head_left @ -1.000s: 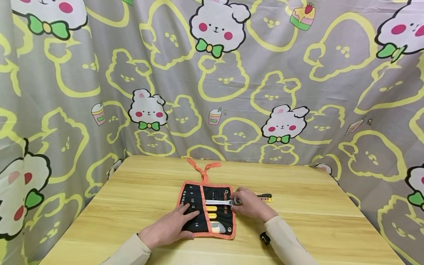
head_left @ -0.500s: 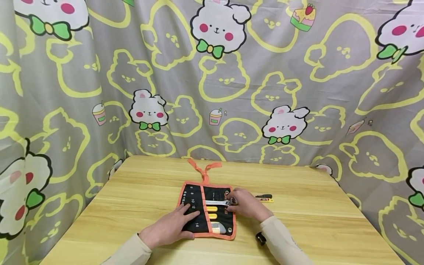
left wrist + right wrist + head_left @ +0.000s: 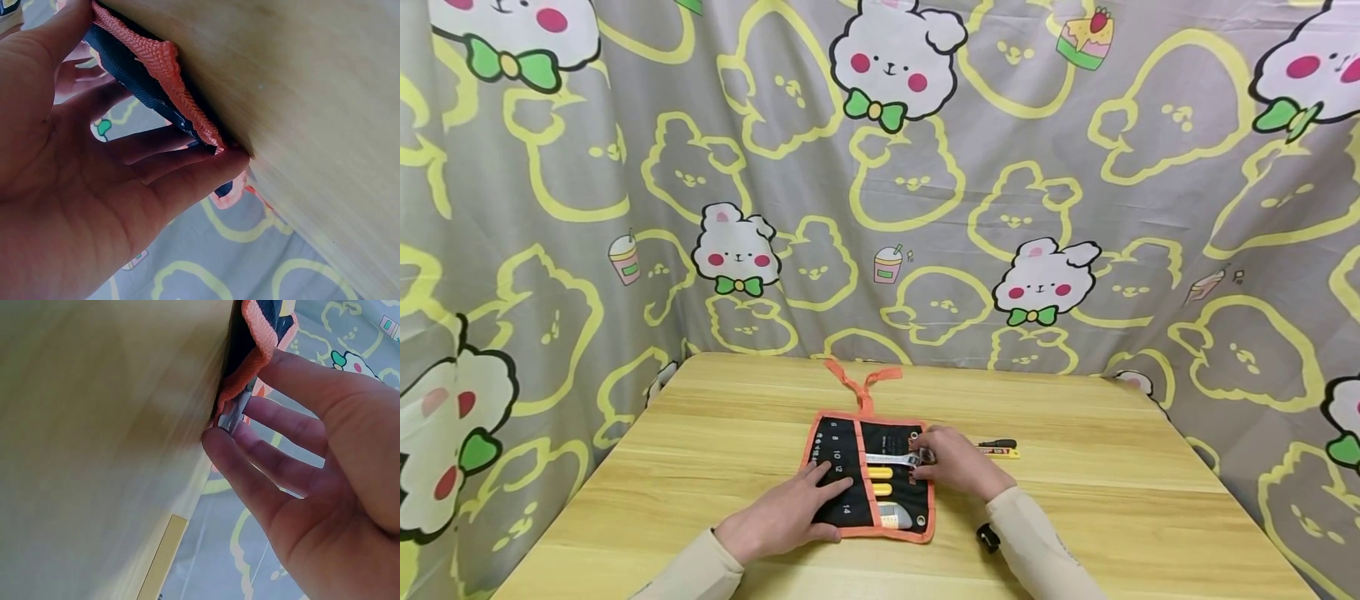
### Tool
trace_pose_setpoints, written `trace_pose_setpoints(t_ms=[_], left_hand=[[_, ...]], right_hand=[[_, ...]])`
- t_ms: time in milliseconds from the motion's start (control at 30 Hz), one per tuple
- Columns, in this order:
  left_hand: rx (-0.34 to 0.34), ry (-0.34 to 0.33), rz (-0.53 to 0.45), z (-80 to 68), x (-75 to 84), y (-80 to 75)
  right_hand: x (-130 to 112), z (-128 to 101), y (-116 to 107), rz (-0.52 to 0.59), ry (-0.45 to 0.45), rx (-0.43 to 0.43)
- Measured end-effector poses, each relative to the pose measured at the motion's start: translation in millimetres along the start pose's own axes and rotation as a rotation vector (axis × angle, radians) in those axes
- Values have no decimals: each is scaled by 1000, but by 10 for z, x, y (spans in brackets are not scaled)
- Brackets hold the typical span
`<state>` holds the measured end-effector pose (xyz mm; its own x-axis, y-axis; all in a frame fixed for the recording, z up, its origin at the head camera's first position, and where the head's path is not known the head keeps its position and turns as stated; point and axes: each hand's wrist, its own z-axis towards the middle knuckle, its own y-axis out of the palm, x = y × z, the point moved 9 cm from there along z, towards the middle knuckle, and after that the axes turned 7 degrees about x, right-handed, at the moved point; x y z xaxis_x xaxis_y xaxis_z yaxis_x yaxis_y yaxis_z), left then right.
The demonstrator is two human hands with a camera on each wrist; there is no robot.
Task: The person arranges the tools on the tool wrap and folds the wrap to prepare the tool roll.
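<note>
While the black fabric tool roll with orange trim is being pressed flat on the pale wooden table by the left hand's straight fingers, the silver metal wrench (lying across the roll's right half) is being pinched at its head by the right hand and is best being slid level into its pocket.

Cream long sleeves on both arms (small black wrist device on right).

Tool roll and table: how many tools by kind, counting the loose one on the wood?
Silver wrench, pinched by the right hand: 1
Yellow-handled tools in the tool roll: 2
Grey-ended tool at the near pocket: 1
Black-and-yellow screwdriver on the table: 1
Total: 5
</note>
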<state>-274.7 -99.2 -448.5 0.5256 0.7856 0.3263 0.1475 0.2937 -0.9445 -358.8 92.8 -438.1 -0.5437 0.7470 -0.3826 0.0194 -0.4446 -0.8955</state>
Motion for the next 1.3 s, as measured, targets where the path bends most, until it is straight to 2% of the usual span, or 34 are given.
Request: trace_pose_setpoints(t_ms=[333, 633, 833, 1000, 1300], left_hand=[[3, 7, -2, 2, -14, 15], [2, 3, -4, 1, -23, 21], [2, 11, -4, 5, -23, 20], [0, 9, 1, 8, -28, 20], [0, 5, 5, 0, -11, 10]], right_hand=[[85, -35, -131, 59, 27, -22], [89, -40, -167, 28, -39, -27], [66, -32, -175, 6, -88, 7], [45, -11, -158, -19, -106, 30], [-12, 51, -86, -22, -136, 20]])
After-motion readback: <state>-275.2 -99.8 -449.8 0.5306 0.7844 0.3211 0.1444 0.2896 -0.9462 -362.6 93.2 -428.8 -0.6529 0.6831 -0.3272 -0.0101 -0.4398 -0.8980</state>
